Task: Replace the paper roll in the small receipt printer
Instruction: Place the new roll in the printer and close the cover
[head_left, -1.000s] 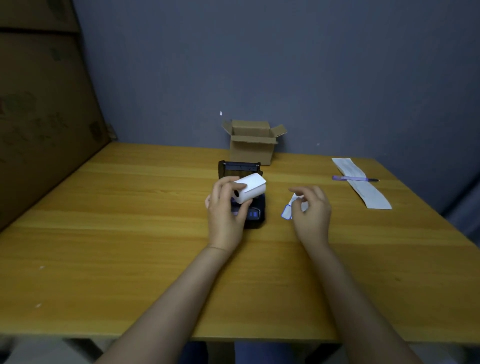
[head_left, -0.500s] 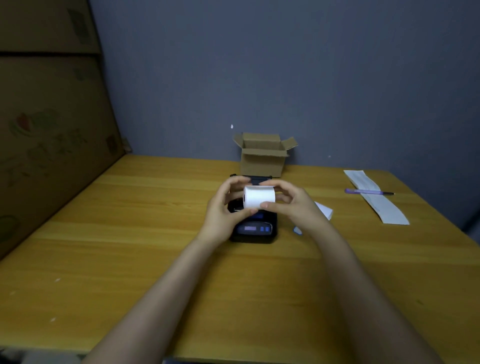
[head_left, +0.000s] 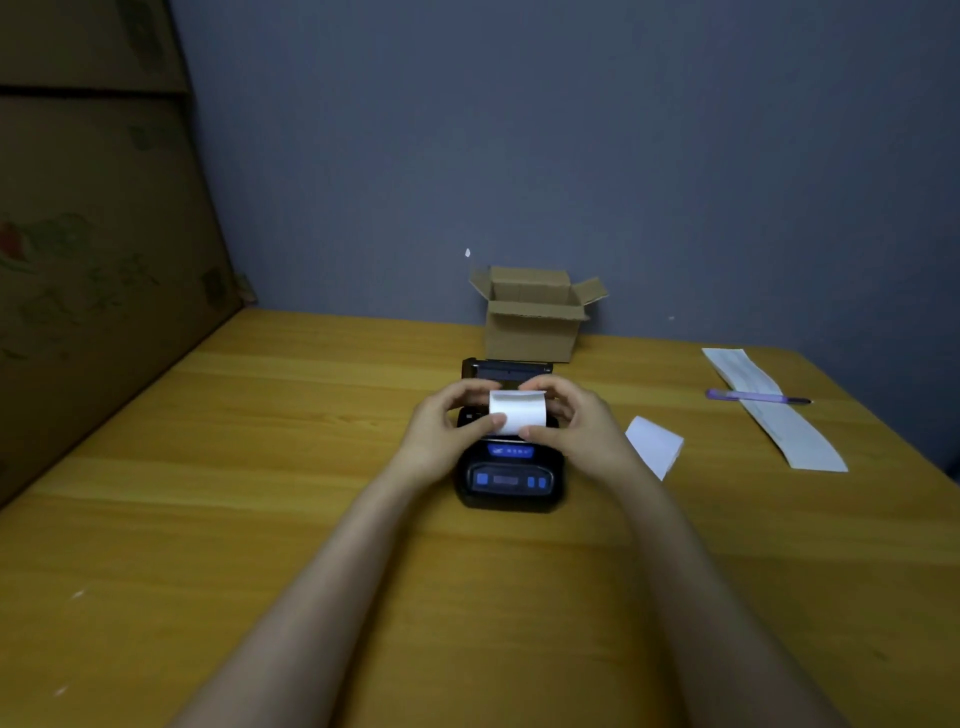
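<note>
We have the paper roll (head_left: 517, 412) caught between both hands: the left hand (head_left: 441, 434) pinches its left end with thumb below and fingers curled over the top, and the right hand (head_left: 576, 428) mirrors that on the right end. Each grip is closed on the roll, so it is carried by its ends and its white face is left free. Held this way, its axis runs crosswise, which looks to us like the way it must lie to drop into the bay.

The roll sits right over the rear half of the receipt printer (head_left: 510, 478), just above or perhaps already touching the open paper bay; our fingers hide the seat, so we cannot tell whether it is down yet. The printer's lid (head_left: 506, 370) is hinged back behind the roll, standing clear of the path. The control panel with its blue buttons faces us in front, uncovered.

Judging from this, we are at the step of seating the new roll; feeding the paper end out and closing the lid appear to remain.

On the worktop (head_left: 260, 519), a loose white piece of paper (head_left: 655, 448) lies just beside our right wrist, near but not in the way. Farther right, a long receipt strip (head_left: 774, 415) lies with a purple pen (head_left: 756, 397) across it, well apart. An open cardboard box (head_left: 535, 317) stands behind the printer, against the wall. Nothing blocks the bay except our own fingers.
</note>
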